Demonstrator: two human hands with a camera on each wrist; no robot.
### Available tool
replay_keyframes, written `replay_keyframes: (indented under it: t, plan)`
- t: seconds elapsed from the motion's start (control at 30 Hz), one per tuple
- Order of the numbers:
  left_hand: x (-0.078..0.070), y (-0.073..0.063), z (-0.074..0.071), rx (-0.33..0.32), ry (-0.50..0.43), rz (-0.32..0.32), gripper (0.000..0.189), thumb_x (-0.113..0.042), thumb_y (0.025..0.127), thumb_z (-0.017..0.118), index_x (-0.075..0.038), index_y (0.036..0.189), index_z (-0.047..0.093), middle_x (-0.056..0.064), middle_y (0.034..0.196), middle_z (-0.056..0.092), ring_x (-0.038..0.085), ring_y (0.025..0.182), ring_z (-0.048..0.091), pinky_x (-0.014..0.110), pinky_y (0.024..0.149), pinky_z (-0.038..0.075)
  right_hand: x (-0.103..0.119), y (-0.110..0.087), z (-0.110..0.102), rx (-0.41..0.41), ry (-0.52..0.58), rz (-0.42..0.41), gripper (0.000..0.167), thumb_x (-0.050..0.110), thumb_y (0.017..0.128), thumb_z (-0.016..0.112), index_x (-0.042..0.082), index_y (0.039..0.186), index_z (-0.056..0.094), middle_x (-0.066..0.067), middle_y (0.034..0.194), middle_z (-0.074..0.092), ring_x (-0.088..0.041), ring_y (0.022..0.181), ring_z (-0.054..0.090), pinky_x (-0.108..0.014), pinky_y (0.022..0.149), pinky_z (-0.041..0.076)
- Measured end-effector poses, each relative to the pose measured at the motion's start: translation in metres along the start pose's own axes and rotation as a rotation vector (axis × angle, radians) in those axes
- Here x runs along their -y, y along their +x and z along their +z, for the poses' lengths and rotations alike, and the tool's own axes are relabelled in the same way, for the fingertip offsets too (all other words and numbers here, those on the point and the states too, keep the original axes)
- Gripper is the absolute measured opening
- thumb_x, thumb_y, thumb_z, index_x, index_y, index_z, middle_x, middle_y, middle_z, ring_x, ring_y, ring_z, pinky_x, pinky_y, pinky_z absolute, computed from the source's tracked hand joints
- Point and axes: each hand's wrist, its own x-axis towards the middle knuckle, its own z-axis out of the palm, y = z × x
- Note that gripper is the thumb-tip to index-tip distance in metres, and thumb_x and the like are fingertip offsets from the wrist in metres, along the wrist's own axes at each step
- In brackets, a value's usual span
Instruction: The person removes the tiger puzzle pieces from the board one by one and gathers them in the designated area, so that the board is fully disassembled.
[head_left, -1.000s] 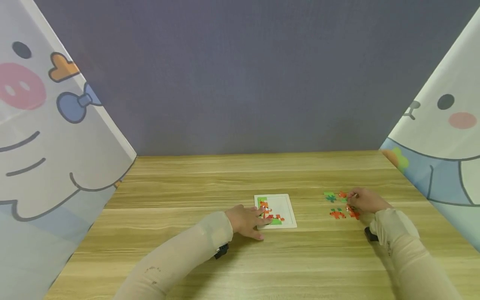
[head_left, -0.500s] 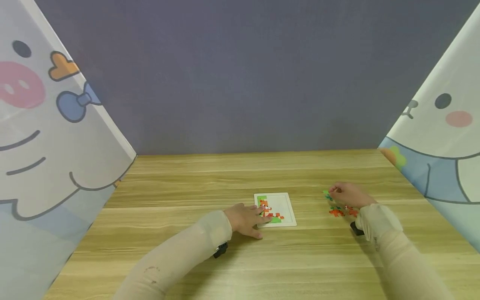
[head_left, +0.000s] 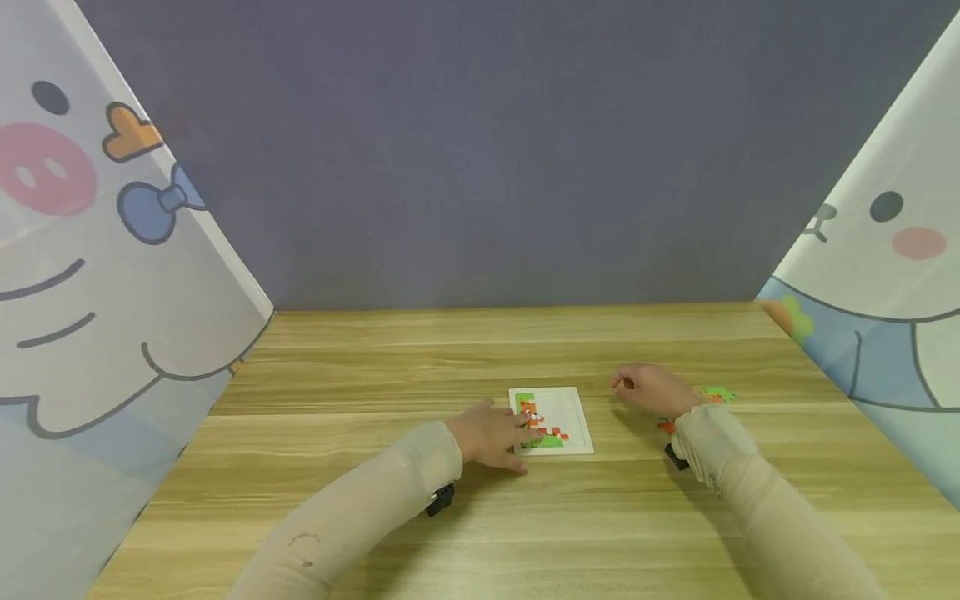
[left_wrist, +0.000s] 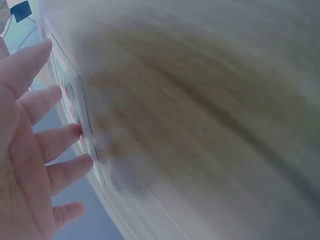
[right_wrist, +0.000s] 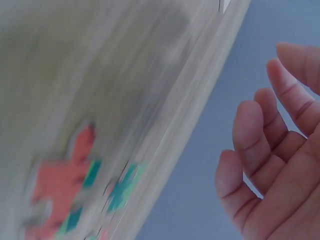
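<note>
My left hand [head_left: 489, 435] rests with spread fingers on the left side of a white square puzzle tray [head_left: 565, 412]. Orange, white and green puzzle pieces [head_left: 553, 440] lie along the tray's left and lower sides. To the right of the tray, my right hand [head_left: 654, 389] is above the table, thumb and forefinger together, seeming to pinch a puzzle piece that the fingers hide. Behind that hand lie loose pieces: a green one [head_left: 719, 392] and an orange one [head_left: 666, 426]. In the right wrist view, an orange piece [right_wrist: 59, 182] and a teal-green piece [right_wrist: 122, 191] appear blurred.
A wood-grain table [head_left: 360, 358] carries everything. Its back edge meets a dark grey panel [head_left: 480, 167]. Cartoon-printed white panels stand at the left [head_left: 172, 308] and right [head_left: 885, 350]. The right sleeve [head_left: 750, 483] covers part of the table near the loose pieces.
My right hand has moved left, away from the loose pieces and closer to the tray. The left hand stays on the tray.
</note>
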Motion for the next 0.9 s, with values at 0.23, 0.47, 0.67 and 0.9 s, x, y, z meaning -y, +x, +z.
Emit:
replay_keyframes:
  t: [0.23, 0.47, 0.67, 0.9]
  plan:
    - [0.003, 0.002, -0.004, -0.077, 0.005, -0.017, 0.056, -0.053, 0.098, 0.054, -0.034, 0.150, 0.046, -0.004, 0.155, 0.041, 0.023, 0.142, 0.041, 0.047, 0.117, 0.030, 0.012, 0.011, 0.009, 0.021, -0.020, -0.058, 0.016, 0.003, 0.094, 0.063, -0.006, 0.107, 0.066, 0.003, 0.069, 0.041, -0.009, 0.061, 0.034, -0.029, 0.062, 0.035]
    - [0.006, 0.005, -0.007, -0.100, -0.029, -0.083, 0.056, -0.053, 0.098, 0.055, -0.035, 0.150, 0.045, -0.006, 0.155, 0.041, 0.022, 0.144, 0.037, 0.049, 0.118, 0.029, 0.022, 0.014, 0.015, 0.037, -0.042, -0.099, 0.018, 0.003, 0.094, 0.062, -0.005, 0.109, 0.067, 0.004, 0.069, 0.046, -0.008, 0.060, 0.035, -0.028, 0.062, 0.037]
    - [0.008, 0.008, -0.005, -0.118, -0.035, -0.112, 0.056, -0.052, 0.099, 0.054, -0.032, 0.150, 0.046, -0.005, 0.155, 0.042, 0.019, 0.143, 0.038, 0.048, 0.117, 0.030, 0.028, 0.017, 0.025, 0.053, -0.070, -0.127, 0.015, 0.007, 0.095, 0.065, -0.001, 0.107, 0.068, 0.005, 0.069, 0.046, -0.006, 0.059, 0.034, -0.028, 0.063, 0.039]
    - [0.010, 0.011, -0.001, -0.097, -0.046, -0.132, 0.059, -0.053, 0.099, 0.052, -0.032, 0.153, 0.041, -0.004, 0.157, 0.039, 0.020, 0.145, 0.034, 0.047, 0.118, 0.029, 0.034, 0.018, 0.032, 0.068, -0.106, -0.163, 0.018, 0.008, 0.094, 0.066, -0.002, 0.108, 0.069, 0.006, 0.070, 0.048, -0.004, 0.060, 0.037, -0.028, 0.065, 0.042]
